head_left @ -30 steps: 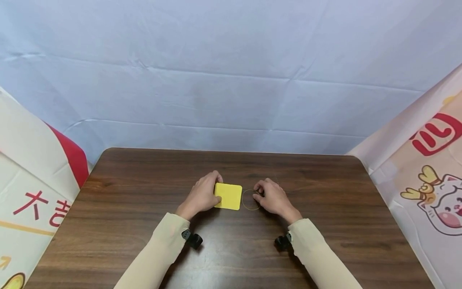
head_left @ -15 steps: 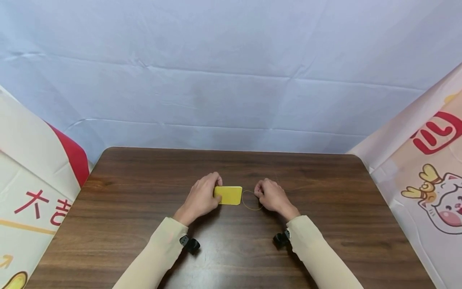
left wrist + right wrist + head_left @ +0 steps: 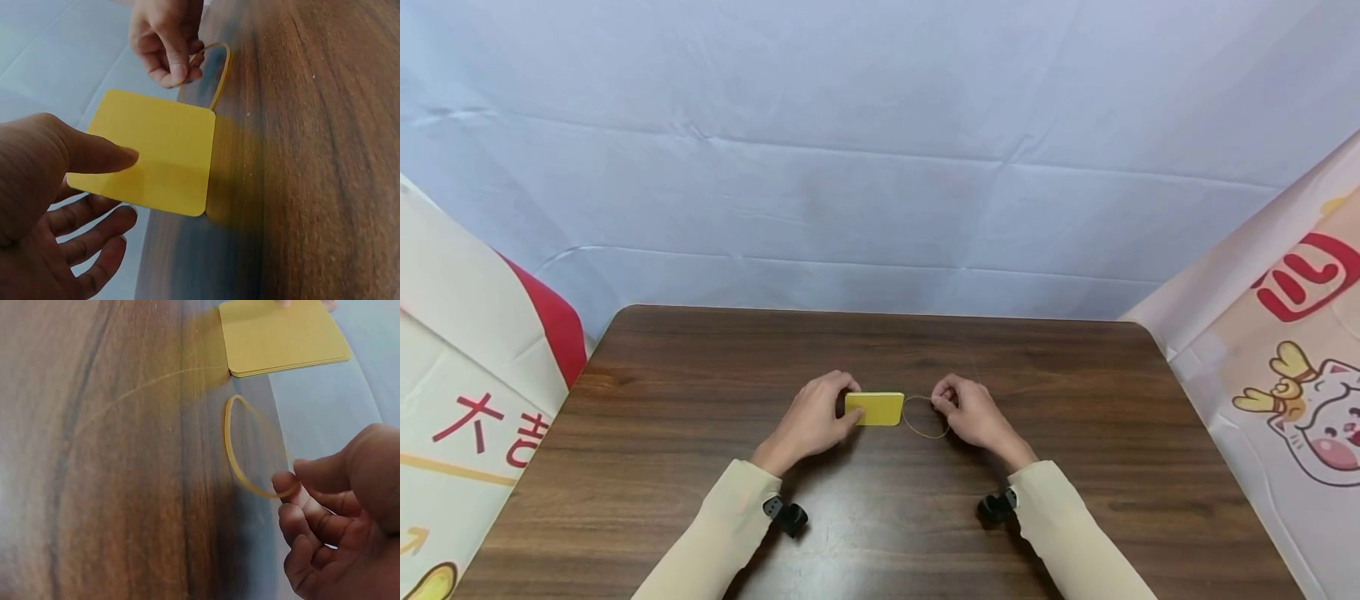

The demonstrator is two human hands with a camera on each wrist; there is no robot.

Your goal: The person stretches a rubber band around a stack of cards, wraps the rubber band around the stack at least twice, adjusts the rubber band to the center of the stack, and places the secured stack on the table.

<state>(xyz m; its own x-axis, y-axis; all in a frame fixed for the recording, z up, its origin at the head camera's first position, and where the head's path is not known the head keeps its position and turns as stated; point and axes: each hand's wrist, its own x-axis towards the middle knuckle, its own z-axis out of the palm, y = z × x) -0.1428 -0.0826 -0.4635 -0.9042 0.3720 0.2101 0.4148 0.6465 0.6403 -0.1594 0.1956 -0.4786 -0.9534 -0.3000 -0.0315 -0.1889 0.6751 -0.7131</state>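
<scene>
My left hand [image 3: 812,417] holds a thin stack of yellow cards [image 3: 880,409] by its left side, tilted up off the table. In the left wrist view the thumb lies across the face of the yellow cards [image 3: 162,150], with the other fingers behind. Between thumb and index finger, my right hand [image 3: 976,414] pinches a thin yellow rubber band [image 3: 921,433]. In the right wrist view the band [image 3: 229,447] hangs as an open loop just beside the cards [image 3: 281,337]; whether they touch, I cannot tell.
Both hands are over the middle of a dark wooden table [image 3: 700,350]. A pale cloth [image 3: 850,167] hangs behind it, and printed cloths [image 3: 1300,375] stand at the left and right sides. A black camera is strapped to each wrist.
The cards have tipped from facing up to a steeper tilt in my left hand. My right hand has shifted slightly right with the band, its fingertips drawn closer together than a second ago.
</scene>
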